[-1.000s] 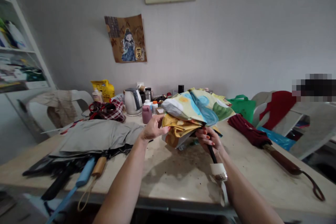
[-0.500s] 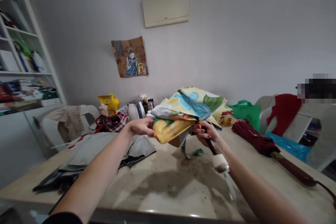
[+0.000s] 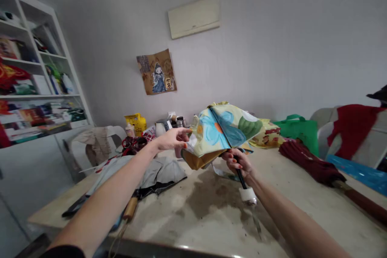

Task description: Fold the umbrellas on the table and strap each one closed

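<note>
Grey umbrella (image 3: 145,171) lies folded on the table (image 3: 211,217), left of the floral umbrella (image 3: 223,129). Left hand (image 3: 172,140) is at that umbrella's left canopy edge, thumb and fingers seemingly pinching fabric; view blurred. Floral umbrella is held above the tabletop, half collapsed. Right hand (image 3: 237,160) is beneath its canopy, fingers wrapped round the black shaft. Dark red umbrella (image 3: 308,161) lies flat to its right.

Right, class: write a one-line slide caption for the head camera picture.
Right hand grips the shaft of a flower-print umbrella above a table while the left hand holds its cloth edge.
</note>
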`<state>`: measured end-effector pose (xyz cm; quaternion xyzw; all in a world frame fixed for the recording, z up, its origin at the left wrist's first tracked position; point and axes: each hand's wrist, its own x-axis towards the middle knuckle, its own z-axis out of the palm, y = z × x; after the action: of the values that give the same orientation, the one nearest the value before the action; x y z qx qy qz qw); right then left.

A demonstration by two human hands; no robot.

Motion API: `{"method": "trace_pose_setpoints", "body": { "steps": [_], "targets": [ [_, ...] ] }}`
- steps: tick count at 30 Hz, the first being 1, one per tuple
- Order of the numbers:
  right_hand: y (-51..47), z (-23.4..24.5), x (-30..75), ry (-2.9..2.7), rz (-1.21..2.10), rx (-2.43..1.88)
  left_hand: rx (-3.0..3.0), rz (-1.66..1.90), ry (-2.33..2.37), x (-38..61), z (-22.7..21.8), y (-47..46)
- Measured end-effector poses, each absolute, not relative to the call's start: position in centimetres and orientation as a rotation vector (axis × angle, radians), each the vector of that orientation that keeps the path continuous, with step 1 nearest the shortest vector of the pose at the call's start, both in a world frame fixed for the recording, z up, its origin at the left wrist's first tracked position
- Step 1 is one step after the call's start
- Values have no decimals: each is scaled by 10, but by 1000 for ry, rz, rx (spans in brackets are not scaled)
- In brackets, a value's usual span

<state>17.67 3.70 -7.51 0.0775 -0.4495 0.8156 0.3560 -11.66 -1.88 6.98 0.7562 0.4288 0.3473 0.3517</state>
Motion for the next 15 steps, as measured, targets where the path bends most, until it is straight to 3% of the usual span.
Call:
{"method": "trace_pose_setpoints", "body": {
  "steps": [6, 12, 15],
  "targets": [
    [33, -88, 184, -1267, 2065, 59, 2174, 765, 1014, -95, 51, -25],
    [30, -79, 190, -1309, 1978, -71, 1932, 865, 931, -87, 40, -22],
    [27, -76, 191, -1330, 1934, -139, 1890, 693, 923, -89, 40, -23]
  ]
}}
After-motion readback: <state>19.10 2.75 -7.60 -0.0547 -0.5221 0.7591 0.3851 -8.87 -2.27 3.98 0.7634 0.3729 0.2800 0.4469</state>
